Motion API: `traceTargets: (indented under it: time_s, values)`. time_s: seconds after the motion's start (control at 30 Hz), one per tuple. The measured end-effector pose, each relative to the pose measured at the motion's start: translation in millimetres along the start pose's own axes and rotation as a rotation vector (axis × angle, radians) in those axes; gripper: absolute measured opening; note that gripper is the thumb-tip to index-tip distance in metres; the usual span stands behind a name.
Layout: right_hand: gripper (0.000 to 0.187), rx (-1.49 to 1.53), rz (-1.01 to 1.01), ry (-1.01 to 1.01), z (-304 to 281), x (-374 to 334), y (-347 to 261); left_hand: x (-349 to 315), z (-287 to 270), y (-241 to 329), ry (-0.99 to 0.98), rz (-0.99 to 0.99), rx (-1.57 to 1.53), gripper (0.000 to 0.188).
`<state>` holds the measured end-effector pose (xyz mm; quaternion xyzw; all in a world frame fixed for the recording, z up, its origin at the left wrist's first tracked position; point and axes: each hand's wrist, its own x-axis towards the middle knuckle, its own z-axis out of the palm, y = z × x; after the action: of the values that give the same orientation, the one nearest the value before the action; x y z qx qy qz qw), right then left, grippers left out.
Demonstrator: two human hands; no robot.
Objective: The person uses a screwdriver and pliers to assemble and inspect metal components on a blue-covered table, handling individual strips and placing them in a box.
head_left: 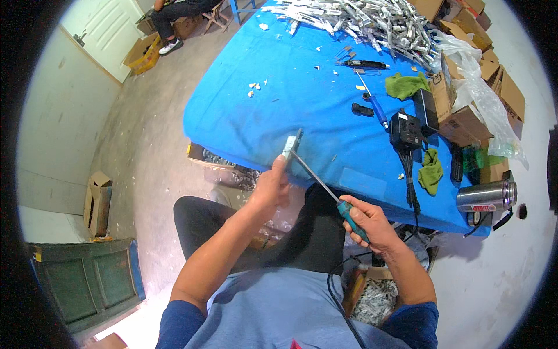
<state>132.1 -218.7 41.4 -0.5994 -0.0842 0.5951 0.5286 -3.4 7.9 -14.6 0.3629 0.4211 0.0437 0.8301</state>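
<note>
My left hand [271, 187] pinches a small, narrow part with a white label [289, 144] and a dark strip along its right side, just over the near edge of the blue-covered table [232, 110]. Closed round the teal handle of a screwdriver [317, 178] is my right hand [373, 225]. The screwdriver's long metal shaft slants up and left, and its tip meets the part near my left fingertips. Whether the tip is wedged in or only touching, I cannot tell.
A heap of similar white-labelled parts [372, 23] covers the far table. To the right lie a blue-handled screwdriver [379, 111], black power box [405, 131], green cloths [406, 85] and steel flask [487, 196]. Cartons [462, 125] line the wall; another person's leg [164, 29] shows far left.
</note>
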Motion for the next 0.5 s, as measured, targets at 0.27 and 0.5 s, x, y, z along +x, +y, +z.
traceTargets:
  time_s: [0.27, 0.5]
  values:
    - [0.04, -0.575, -0.309, 0.17, 10, 1, 16, 2, 4, -9, 0.014, 0.013, -0.008, 0.059]
    - [0.045, -1.344, -0.712, 0.304, 19, -2, 5, -1, 7, -5, 0.056, 0.004, 0.057, 0.06]
